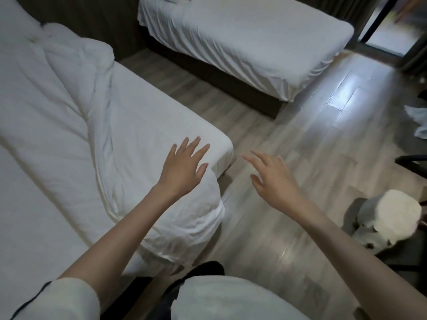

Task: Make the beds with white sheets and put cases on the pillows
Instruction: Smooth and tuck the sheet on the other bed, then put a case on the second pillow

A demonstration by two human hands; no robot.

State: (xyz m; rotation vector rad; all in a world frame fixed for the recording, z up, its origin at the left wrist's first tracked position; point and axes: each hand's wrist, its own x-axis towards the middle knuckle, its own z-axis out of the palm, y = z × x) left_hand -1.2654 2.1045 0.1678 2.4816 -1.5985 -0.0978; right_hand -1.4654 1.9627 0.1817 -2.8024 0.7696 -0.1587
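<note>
We record, from left to right:

1. Sleeve [69,299], at 7 o'clock: white with a dark trim, on the left forearm.
2. Duvet [57,107], at 9 to 10 o'clock: white and rumpled, lying in a long folded heap along the near bed.
3. Near bed [150,121], from 9 o'clock to centre: covered by a white sheet [189,218] that is smooth on top and wrinkled where it hangs over the foot corner.
4. Left hand [184,165], at centre: palm down, fingers straight and spread wide, holding nothing, at the sheet by the bed's foot corner. We cannot tell whether it presses.
5. Far bed [254,38], at 12 to 1 o'clock: white sheet on, its side folds hanging loose over a dark base.
6. Right hand [272,179], just right of centre: over the floor [323,125], fingers extended and loosely apart, holding nothing, slightly blurred.
7. White roll [390,213], at 4 o'clock: on a dark chair [409,161]. We cannot tell what it is.
8. White cloth [416,121], at 3 o'clock: crumpled on the floor.
</note>
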